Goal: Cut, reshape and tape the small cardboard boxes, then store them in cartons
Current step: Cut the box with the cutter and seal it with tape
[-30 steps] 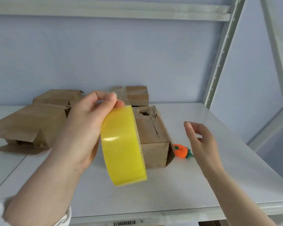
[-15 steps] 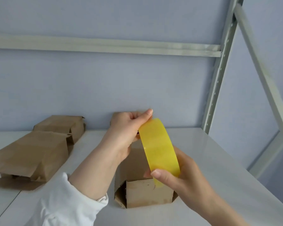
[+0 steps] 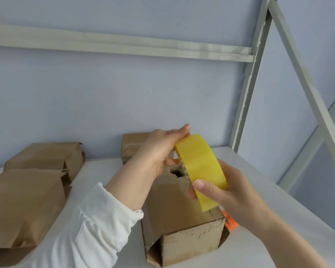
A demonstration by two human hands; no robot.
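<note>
Left hand (image 3: 159, 149), ctr frame, grips the top end of the yellow tape roll (image 3: 201, 171): fingers laid over the upper rim, thumb tucked under on the core side. Right hand (image 3: 230, 192), just right of ctr, grips the roll's lower half w/ thumb pressed flat on the yellow outer face and the other fingers curled behind, mostly hidden. Roll is on edge & tilted, top toward upper left, btm edge toward lower right. It sits just over the box top; can't tell if it touches. White sleeve (image 3: 97, 225) covers the left forearm short of the wrist and runs off btm left. Right forearm is bare and exits btm right.

Under both hands, ctr-bottom: small cardboard box (image 3: 182, 219) standing on the white bench (image 3: 269, 200). Box top has a ragged hole (image 3: 175, 173) near its far end. At the near end the side flaps splay outward, edges rough. Orange item (image 3: 230, 224) peeks out btw the box's right corner & the right wrist; too hidden to ID.

Behind the left hand, against the wall: second brown box (image 3: 132, 146), partly covered. Left side of frame: two flattened cardboard boxes, nearer one (image 3: 23, 206) at btm left, farther one (image 3: 46, 155) right behind it, close together.

Bkgd: pale blue wall (image 3: 85, 93), grey rack beam (image 3: 124, 45) across the top, slotted upright (image 3: 248, 97) at right, slanted grey bar (image 3: 307, 84) far right.
</note>
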